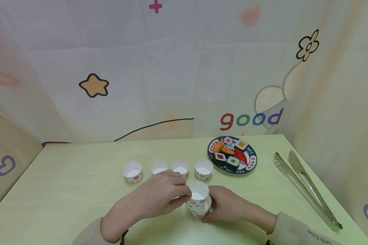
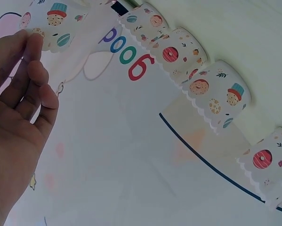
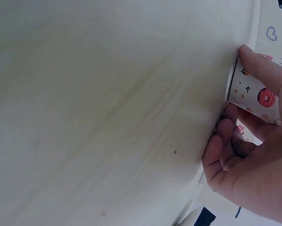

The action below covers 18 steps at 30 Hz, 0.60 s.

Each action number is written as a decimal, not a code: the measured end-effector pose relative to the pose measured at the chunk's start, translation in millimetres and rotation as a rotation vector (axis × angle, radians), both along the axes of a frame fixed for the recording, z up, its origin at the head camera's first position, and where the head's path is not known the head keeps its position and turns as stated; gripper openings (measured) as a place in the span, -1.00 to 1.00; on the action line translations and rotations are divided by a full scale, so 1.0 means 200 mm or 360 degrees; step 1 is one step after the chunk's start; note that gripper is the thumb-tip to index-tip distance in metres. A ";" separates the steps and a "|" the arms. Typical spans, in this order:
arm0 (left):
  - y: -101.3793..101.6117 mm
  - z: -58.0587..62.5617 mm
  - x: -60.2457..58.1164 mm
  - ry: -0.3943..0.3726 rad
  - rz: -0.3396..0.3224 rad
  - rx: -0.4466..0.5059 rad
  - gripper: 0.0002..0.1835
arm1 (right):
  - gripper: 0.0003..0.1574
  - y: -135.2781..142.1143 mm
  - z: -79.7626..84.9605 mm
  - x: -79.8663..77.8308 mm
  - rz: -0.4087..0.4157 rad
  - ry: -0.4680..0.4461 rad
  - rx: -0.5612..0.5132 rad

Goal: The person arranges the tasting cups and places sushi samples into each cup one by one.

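In the head view my left hand (image 1: 162, 192) pinches the rim of a white paper baking cup (image 1: 198, 194) at the table's front middle. Its print of cupcakes and donuts shows in the left wrist view, where the fingertips hold the cup (image 2: 60, 21) by its edge. Directly beneath it is a second baking cup (image 1: 208, 205), overlapped by the first. My right hand (image 1: 228, 204) grips that lower cup, thumb and fingers around its side. The right wrist view shows the printed wall (image 3: 253, 89) between thumb and fingers, low against the tabletop.
Behind the hands, several baking cups (image 1: 133, 172) stand in a loose row. A dark-rimmed plate (image 1: 252, 160) at the back right carries several sushi pieces (image 1: 232, 162). Metal tongs (image 1: 312, 190) lie along the right side of the pale green table (image 1: 64, 190). A printed curtain (image 1: 159, 78) closes the back.
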<state>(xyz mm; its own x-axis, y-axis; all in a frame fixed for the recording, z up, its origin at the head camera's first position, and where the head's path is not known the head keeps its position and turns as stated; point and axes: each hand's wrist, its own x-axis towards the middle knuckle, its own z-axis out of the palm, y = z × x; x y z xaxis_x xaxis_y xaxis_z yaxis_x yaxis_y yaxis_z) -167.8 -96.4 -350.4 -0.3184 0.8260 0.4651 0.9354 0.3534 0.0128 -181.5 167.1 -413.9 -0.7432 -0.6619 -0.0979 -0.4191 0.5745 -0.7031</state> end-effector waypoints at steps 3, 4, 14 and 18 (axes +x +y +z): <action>-0.01 0.00 0.00 0.0007 -0.0006 0.0024 -0.94 | -0.31 0.00 0.00 0.00 0.0014 0.0025 -0.0004; -0.01 0.00 0.00 0.0008 -0.0005 0.0031 -0.94 | -0.32 0.00 0.00 0.00 0.0018 0.0031 -0.0006; -0.06 0.01 0.00 0.0049 0.0009 0.0057 -0.92 | -0.36 0.00 0.00 0.00 0.0020 0.0026 0.0037; -0.08 0.02 0.00 0.0059 0.0003 0.0078 -0.91 | -0.39 0.00 0.00 0.00 0.0034 0.0048 0.0025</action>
